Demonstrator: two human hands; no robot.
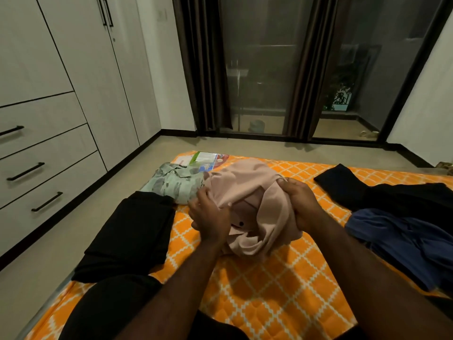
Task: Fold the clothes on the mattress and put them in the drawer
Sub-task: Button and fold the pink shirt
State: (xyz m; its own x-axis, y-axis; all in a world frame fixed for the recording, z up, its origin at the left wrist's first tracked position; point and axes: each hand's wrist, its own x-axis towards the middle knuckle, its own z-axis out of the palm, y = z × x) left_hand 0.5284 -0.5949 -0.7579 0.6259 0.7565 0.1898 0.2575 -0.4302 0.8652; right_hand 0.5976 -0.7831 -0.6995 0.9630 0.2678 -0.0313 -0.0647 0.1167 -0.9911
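A crumpled pale pink shirt (255, 192) is bunched above the orange patterned mattress (269, 285). My left hand (210, 217) grips its left side and my right hand (301, 204) grips its right side, both with fingers curled into the cloth. A folded green printed shirt (174, 185) lies at the mattress's far left. Folded black trousers (132, 231) lie along the left edge. At the right lie a blue garment (404, 244) and a black garment (382, 192), both unfolded.
A wardrobe with three closed drawers (44, 168) stands at the left, across a strip of floor. Dark curtains and a glass sliding door (264, 69) are ahead. A printed label (208, 159) lies at the mattress's far edge.
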